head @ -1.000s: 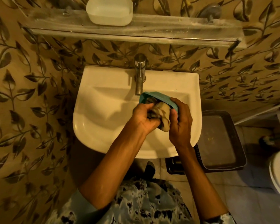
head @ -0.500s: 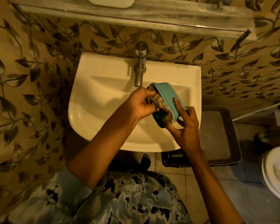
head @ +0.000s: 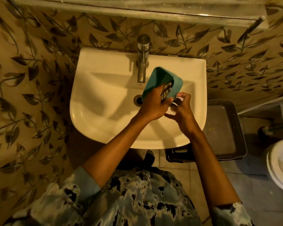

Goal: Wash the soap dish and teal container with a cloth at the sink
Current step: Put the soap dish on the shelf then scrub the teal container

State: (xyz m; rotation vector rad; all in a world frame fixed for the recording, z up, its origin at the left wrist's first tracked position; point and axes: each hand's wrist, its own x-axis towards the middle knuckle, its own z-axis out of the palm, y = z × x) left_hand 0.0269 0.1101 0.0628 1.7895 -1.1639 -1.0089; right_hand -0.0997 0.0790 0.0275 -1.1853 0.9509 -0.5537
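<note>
Teal container [head: 155, 79] held over the sink [head: 103, 62]
Left hand [head: 153, 104] grips it tilted beneath the tap [head: 141, 62], thumb pressing the cloth [head: 166, 92] inside; right hand [head: 182, 110] curls at its lower end, grip unclear.

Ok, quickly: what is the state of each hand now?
Left hand: holding teal container and cloth.
Right hand: curled; cannot tell if holding anything.
</note>
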